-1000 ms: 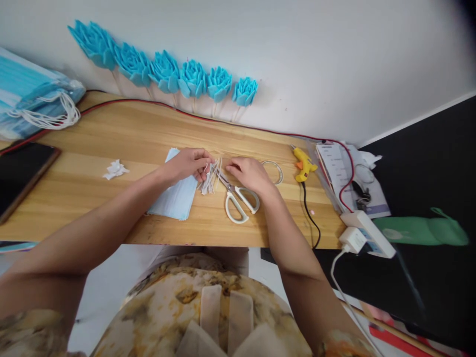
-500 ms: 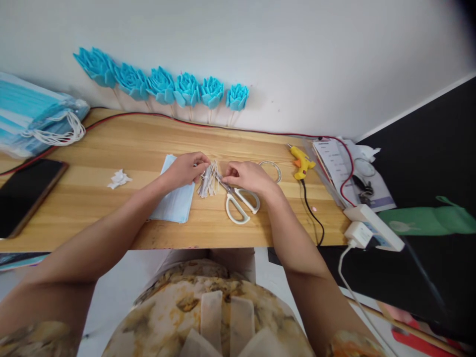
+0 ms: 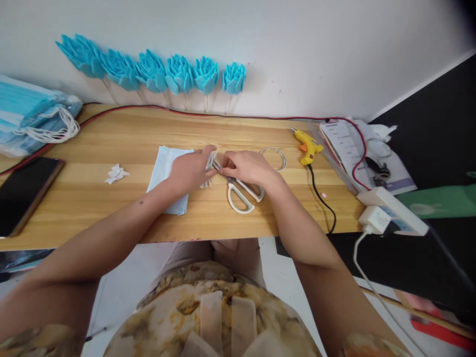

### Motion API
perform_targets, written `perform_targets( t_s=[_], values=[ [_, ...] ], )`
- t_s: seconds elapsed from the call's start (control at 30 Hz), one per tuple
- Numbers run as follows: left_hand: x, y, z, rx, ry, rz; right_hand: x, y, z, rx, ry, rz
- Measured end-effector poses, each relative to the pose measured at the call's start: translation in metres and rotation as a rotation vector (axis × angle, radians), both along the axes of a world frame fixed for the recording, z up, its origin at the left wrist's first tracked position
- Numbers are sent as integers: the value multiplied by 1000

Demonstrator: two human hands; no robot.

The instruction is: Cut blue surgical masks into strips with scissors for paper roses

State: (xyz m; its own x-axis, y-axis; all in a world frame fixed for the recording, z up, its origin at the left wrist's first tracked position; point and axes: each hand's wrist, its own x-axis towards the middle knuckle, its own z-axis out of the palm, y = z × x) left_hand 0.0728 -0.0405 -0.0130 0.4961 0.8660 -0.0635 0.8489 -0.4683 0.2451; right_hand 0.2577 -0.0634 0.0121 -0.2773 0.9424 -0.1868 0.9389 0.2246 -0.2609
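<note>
My left hand (image 3: pixel 190 171) lies over a small bundle of thin white strips (image 3: pixel 210 163) at the right edge of a light blue mask sheet (image 3: pixel 164 168) on the wooden table (image 3: pixel 122 144). Its fingers press together on the strips. My right hand (image 3: pixel 248 167) meets it from the right, fingertips pinched at the same bundle. White-handled scissors (image 3: pixel 241 194) lie just under my right hand, blades pointing at the strips.
Several blue paper flowers (image 3: pixel 178 73) lean on the wall. A pack of masks (image 3: pixel 29 114) and a phone (image 3: pixel 24 191) sit at the left, a white scrap (image 3: pixel 116 173) nearby. A tape ring (image 3: pixel 277 154), yellow glue gun (image 3: pixel 308 146), papers and power strip (image 3: pixel 394 208) fill the right.
My hands have closed together over the strips; the fanned bundle is now mostly covered by my left hand. The view has shifted slightly.
</note>
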Motion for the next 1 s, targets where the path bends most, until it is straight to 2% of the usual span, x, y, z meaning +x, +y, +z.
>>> perform_targets(
  t_s=[0.1, 0.17, 0.33, 0.47, 0.57, 0.63, 0.7, 0.8, 0.9, 1.0],
  values=[
    [-5, 8, 2, -31, 5, -2, 0, 0, 1, -3, -20, -21],
    [-9, 12, 4, -23, 1, -12, 2, 1, 2, 5, -81, -83],
    [-10, 10, 3, 125, 74, -57, 7, 5, 2, 74, -177, -213],
    [-5, 6, -14, 213, 113, -126, 6, 7, -4, 189, -122, -214],
    [-6, 14, -29, 243, -13, -139, 4, 9, -8, 275, -29, -222],
    [-8, 23, -34, 199, -182, -109, 3, 9, -9, 295, 64, -236],
    [-12, 32, -31, 116, -363, -55, 3, 11, -9, 287, 164, -252],
    [-17, 39, -16, -66, -599, 16, 3, 14, -11, 239, 308, -248],
    [-18, 37, -2, -280, -810, 34, 2, 15, -15, 157, 408, -177],
    [-16, 32, 4, -368, -933, 12, 0, 15, -19, 177, 338, -96]
  ],
)
